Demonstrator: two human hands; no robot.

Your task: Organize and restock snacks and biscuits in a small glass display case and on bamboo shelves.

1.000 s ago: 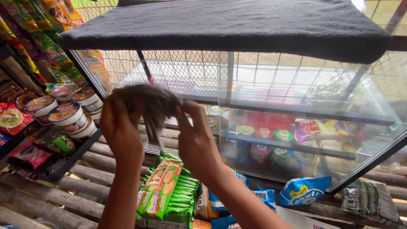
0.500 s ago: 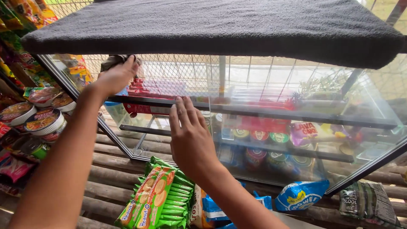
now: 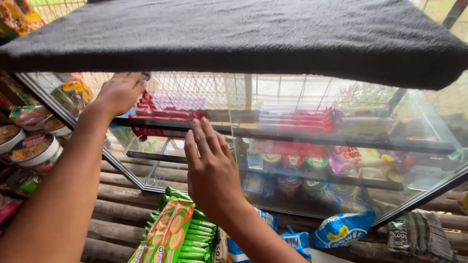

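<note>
Nearest the camera, green biscuit packs (image 3: 170,234) are lying stacked on the slatted wooden surface (image 3: 122,214), lower ends cut off by the frame edge; blue snack bags (image 3: 341,229) are lying just to their right, one partly hidden behind the right forearm.

Right hand (image 3: 209,165) is resting flat w/ fingers together & straight, fingertips (image 3: 197,124) pointing up and away, touching the front glass of the display case (image 3: 341,195) at the dark shelf rail (image 3: 302,137). It is gripping nothing. The rail's long axis is running left-right, dropping slightly to the right.

Left hand (image 3: 119,92) is reaching higher & further in, at the case's top left corner, fingers curled. Fingertips are tucked under the dark grey towel (image 3: 243,34), so can't tell what they're closing on; only a small dark bit is showing at approx. the knuckles.

Left of the arm, noodle cups (image 3: 29,146) are sitting on a rack, partly cut off.

Inside the case, red packets (image 3: 165,114) on the upper shelf and round tins (image 3: 292,160) lower down are blurring behind reflections. The towel is covering the whole case top, hiding everything above.
</note>
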